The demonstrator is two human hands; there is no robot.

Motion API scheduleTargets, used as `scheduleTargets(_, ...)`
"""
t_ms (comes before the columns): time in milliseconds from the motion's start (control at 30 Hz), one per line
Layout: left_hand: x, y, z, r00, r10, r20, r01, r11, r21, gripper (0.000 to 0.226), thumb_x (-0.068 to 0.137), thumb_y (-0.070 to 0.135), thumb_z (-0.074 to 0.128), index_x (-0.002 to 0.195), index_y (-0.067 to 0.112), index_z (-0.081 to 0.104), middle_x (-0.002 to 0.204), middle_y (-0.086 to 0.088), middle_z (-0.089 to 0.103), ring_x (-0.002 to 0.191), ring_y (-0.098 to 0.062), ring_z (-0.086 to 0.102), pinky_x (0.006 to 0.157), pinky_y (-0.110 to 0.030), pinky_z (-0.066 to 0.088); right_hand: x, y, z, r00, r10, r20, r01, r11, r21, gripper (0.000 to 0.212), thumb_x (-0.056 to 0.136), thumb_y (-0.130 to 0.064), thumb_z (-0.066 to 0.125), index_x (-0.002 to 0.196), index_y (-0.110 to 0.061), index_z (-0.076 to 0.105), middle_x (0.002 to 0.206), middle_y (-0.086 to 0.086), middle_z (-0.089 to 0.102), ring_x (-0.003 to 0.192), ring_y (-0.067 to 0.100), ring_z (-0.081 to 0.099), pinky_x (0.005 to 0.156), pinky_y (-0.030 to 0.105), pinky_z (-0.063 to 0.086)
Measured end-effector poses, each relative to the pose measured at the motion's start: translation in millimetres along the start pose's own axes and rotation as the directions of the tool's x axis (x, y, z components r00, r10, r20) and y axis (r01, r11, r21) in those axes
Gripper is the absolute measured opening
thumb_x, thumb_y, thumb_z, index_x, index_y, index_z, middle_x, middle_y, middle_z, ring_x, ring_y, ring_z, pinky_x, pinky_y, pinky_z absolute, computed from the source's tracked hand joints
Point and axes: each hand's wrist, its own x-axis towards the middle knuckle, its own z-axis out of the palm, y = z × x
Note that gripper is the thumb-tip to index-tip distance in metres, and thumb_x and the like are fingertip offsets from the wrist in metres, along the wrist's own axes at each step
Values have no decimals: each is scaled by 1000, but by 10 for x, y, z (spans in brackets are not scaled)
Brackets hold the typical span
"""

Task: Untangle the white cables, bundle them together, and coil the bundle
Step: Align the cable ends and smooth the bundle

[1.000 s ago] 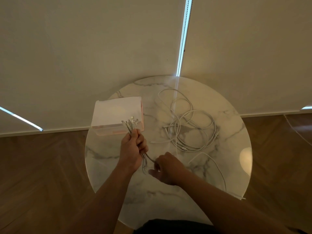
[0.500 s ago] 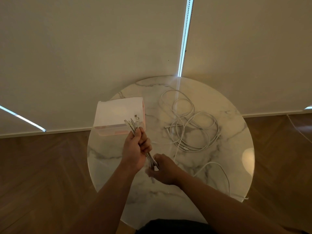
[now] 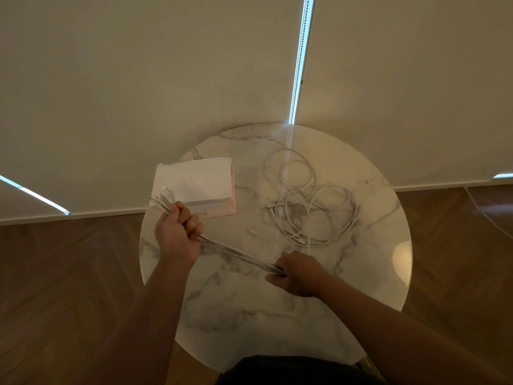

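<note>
**While the Loops Wait, Two Hands Draw the Bundle Straight**

Since the round marble bench (image 3: 277,315) gives room to spread things out, most of the white cables (image 3: 311,201) lie on its far right side in a heap of slack, overlapping loops. They are well apart from the box (image 3: 194,184) at the far left. That box, white on top with a pink side, plays no visible part in the work.

Between the hands, a taut run (image 3: 238,254) of several strands slants across the near middle of the bench. Whether it touches the surface or hangs just over it, I cannot tell. It is pulled straight, I judge, so the strands lie side by side and any twist is pushed toward the heap rather than trapped in the bundle.

At the bench's left edge, just in front of the box, the left hand (image 3: 177,234) is closed in a fist round the strands. The plug ends (image 3: 163,200) stick out beyond it, seemingly evened up so the bundle starts from one point. Its fingers (image 3: 194,225) are wrapped fully round the strands. The right hand (image 3: 298,273) sits nearer and lower, curled round the same strands. From it at least one cable leads back up to the heap.

Gathering looks only partly done, and coiling has not begun.
</note>
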Motion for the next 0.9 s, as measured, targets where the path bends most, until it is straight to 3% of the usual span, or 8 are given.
scheduleTargets(200, 96, 145, -255, 998, 4, -66, 0, 998, 64, 36, 106, 24, 28, 74, 22, 44, 45, 11, 24, 49, -12, 5, 37, -18, 12, -100, 516, 38, 995, -21, -101, 1, 981, -194, 32, 91, -54, 44, 77, -26, 51, 94, 3, 67, 99, 28, 60, 79, 33, 35)
scheduleTargets(333, 18, 114, -274, 999, -33, -24, 37, 988, 153, 34, 105, 24, 30, 76, 20, 46, 46, 11, 24, 48, -11, 4, 40, -22, 9, -259, 748, 289, 996, 86, -34, -80, 985, 150, 55, 69, -50, 51, 123, -39, 54, 154, -13, 18, 148, 16, 2, 118, 38, 14)
scheduleTargets(400, -43, 106, -239, 999, -51, 7, 49, 985, 165, 34, 105, 24, 30, 77, 19, 47, 46, 11, 24, 48, -11, 4, 40, -22, 10, -252, 688, 311, 956, 285, -65, -183, 758, 626, 70, 65, -29, 64, 134, -34, 51, 155, -8, 20, 145, 15, 15, 112, 35, 31)
scheduleTargets(467, -91, 122, -209, 998, -62, 32, 56, 984, 167, 34, 105, 24, 29, 77, 19, 47, 46, 11, 24, 48, -11, 4, 39, -21, 11, -137, 601, 286, 862, 504, 57, -160, 165, 973, 73, 60, -8, 59, 131, -22, 54, 139, 2, 44, 122, 17, 45, 93, 31, 43)
scheduleTargets(567, -131, 189, -181, 996, -77, 49, 68, 984, 166, 34, 105, 22, 28, 77, 19, 47, 46, 10, 24, 48, -11, 3, 37, -21, 12, 89, 454, 238, 753, 577, 316, -101, -373, 922, 23, 72, 0, 54, 92, -11, 57, 86, 6, 47, 78, 21, 46, 70, 35, 42)
scheduleTargets(633, -139, 227, -177, 995, -84, 52, 75, 984, 163, 34, 105, 22, 28, 76, 19, 46, 45, 10, 24, 47, -10, 3, 36, -21, 12, 228, 368, 216, 703, 565, 433, -209, -418, 884, 5, 85, -12, 56, 87, -10, 53, 89, 11, 45, 73, 24, 45, 66, 37, 44)
scheduleTargets(767, -151, 254, -217, 993, -110, 46, 102, 984, 149, 35, 105, 22, 27, 76, 20, 46, 44, 10, 24, 47, -10, 3, 33, -19, 13, 466, 256, 120, 743, 429, 514, -227, -561, 796, 31, 94, -25, 59, 114, -7, 44, 111, 19, 50, 85, 30, 57, 67, 40, 52)
scheduleTargets(900, -168, 280, -330, 992, -125, 35, 118, 980, 160, 34, 105, 23, 28, 76, 19, 46, 45, 10, 25, 48, -10, 3, 35, -20, 12, 527, 258, -123, 694, 558, 455, -183, -475, 861, 19, 99, -26, 53, 95, -8, 55, 74, 9, 58, 55, 19, 51, 49, 26, 38)
